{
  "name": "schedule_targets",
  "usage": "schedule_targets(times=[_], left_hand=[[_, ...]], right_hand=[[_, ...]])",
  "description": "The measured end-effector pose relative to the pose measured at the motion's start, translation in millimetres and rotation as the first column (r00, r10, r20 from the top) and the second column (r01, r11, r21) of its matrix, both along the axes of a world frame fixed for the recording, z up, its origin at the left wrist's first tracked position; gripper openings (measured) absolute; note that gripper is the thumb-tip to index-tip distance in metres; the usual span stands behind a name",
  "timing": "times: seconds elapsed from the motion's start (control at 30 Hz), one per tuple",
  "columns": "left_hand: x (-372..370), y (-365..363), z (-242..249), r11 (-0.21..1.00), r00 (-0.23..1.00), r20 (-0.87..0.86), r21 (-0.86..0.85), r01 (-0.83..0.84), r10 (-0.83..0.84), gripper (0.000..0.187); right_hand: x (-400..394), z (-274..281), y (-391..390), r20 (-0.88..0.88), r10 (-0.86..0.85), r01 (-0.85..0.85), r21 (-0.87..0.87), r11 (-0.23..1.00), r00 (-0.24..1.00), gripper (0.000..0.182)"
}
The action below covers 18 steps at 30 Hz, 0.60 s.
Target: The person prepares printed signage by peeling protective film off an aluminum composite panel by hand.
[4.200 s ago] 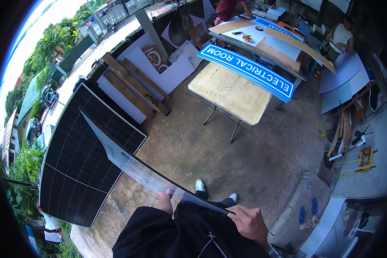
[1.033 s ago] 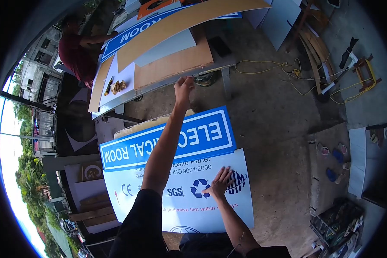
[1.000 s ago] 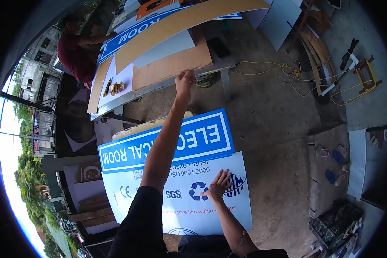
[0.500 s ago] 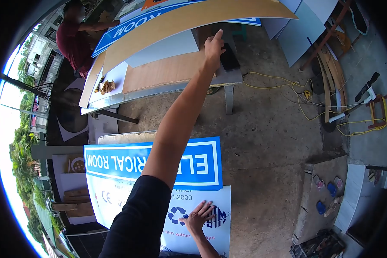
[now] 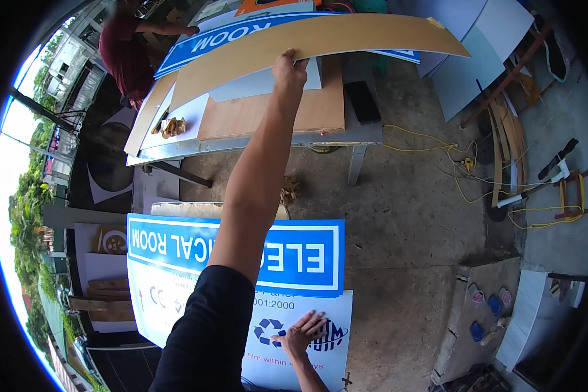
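Observation:
My left hand (image 5: 289, 65) reaches far forward, fingers curled over the near edge of a long tan board (image 5: 372, 36) that lies across the work table (image 5: 320, 137). My right hand (image 5: 300, 333) rests flat, fingers spread, on a white printed panel (image 5: 333, 310) on the near table. A blue "ELECTRICAL ROOM" sign (image 5: 176, 245) lies over the far part of that panel, under my outstretched left arm. A grey-white sheet (image 5: 242, 85) and a brown board (image 5: 274, 111) sit beneath the tan board.
A person in a dark red shirt (image 5: 121, 52) works at the far table's left end, by a second blue sign (image 5: 222, 39). A flat black object (image 5: 361, 101) lies on the table's right part. Yellow cable (image 5: 451, 170), leaning boards (image 5: 503, 137) and sandals (image 5: 487, 304) are on the concrete floor to the right.
I was carrying the panel in both hands; it now lies on the table. In the last second my left hand went from the far table's edge onto the tan board. My right hand stayed flat.

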<state>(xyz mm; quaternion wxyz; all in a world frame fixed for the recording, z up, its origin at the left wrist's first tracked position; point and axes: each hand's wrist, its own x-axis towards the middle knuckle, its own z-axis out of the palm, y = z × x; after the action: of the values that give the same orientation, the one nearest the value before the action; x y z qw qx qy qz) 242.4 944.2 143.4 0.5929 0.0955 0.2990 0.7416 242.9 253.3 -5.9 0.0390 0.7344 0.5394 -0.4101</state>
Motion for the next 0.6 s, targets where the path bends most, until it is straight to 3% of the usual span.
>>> schedule_targets(times=[0.07,0.3,0.47,0.53,0.6], left_hand=[[-1,-14,5,1.000,0.997,0.073,-0.012,-0.024,0.025,0.033],[-40,-127,31,0.996,0.997,0.073,0.085,0.000,-0.006,0.034],[-111,-309,87,0.997,0.999,-0.040,0.074,0.026,-0.023,0.033],[-148,-398,104,1.000,0.999,-0.035,-0.031,0.007,-0.008,0.031],[-198,-490,96,0.995,1.000,0.007,-0.096,0.013,-0.013,0.021]], right_hand=[[0,-4,0,0.008,-0.008,0.008,-0.007,1.000,1.000,0.155],[1,-5,2,-0.029,-0.047,0.046,-0.028,0.999,0.998,0.159],[0,-3,3,0.006,-0.058,0.058,0.004,0.998,0.998,0.163],[2,-7,1,0.007,-0.054,0.054,0.043,0.998,0.998,0.163],[10,-5,-9,-0.038,-0.027,0.032,0.167,0.985,0.999,0.149]])
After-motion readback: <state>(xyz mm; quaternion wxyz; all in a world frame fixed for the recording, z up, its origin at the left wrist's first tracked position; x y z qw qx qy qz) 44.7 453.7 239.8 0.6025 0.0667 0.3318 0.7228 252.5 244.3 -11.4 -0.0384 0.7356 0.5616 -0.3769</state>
